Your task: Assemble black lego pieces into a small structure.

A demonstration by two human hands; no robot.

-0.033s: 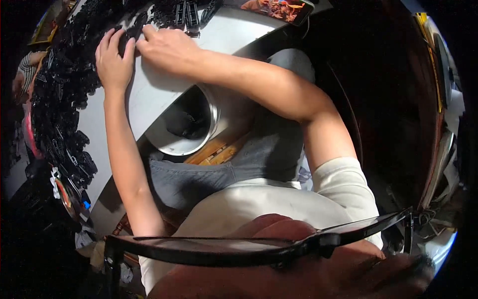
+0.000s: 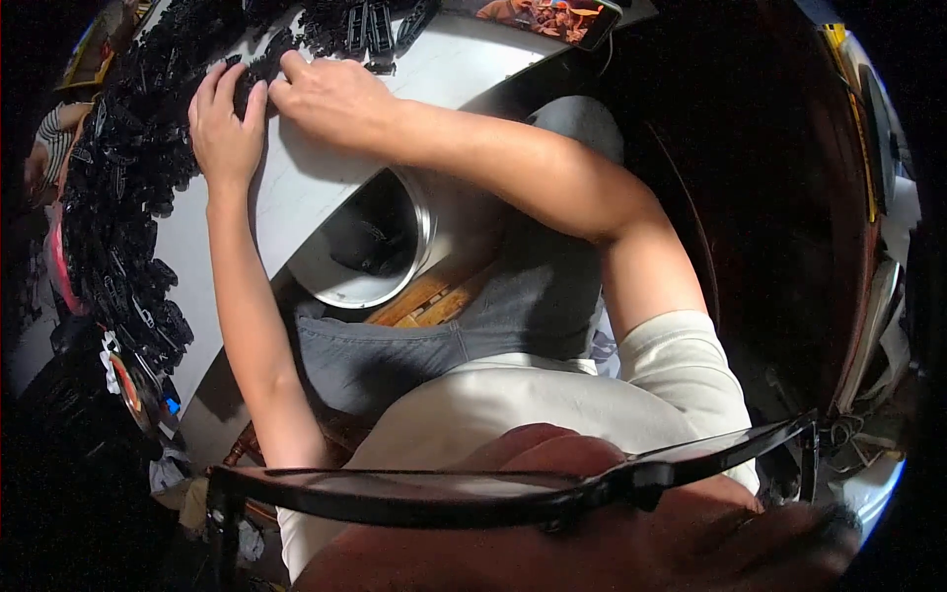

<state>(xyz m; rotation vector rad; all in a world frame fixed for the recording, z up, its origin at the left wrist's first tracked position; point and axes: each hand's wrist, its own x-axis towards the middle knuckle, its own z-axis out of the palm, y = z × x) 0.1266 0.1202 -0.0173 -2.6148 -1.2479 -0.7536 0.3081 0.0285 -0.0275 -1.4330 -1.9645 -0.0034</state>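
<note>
My left hand [image 2: 227, 133] lies at the edge of a heap of small black plastic parts [image 2: 118, 187], fingers spread and thumb apart. Some black pieces [image 2: 264, 67] show between its fingertips and my right hand; whether the left fingers grip any of them I cannot tell, but they look open. Close beside it, my right hand [image 2: 335, 99] is closed, with its fingers curled down over the white tabletop [image 2: 306, 163]. What the right fingers hold, if anything, is hidden. Longer ribbed black parts [image 2: 371, 28] lie just beyond the right hand.
A round pale bucket [image 2: 419, 237] with something black inside stands below the table edge, by my legs. A phone [image 2: 582, 22] showing a picture sits at the far right of the table. Another person's striped sleeve [image 2: 54, 128] shows at the far left.
Black pieces now fill the space between my two hands, where more white tabletop showed before. Both hands have hardly moved.
</note>
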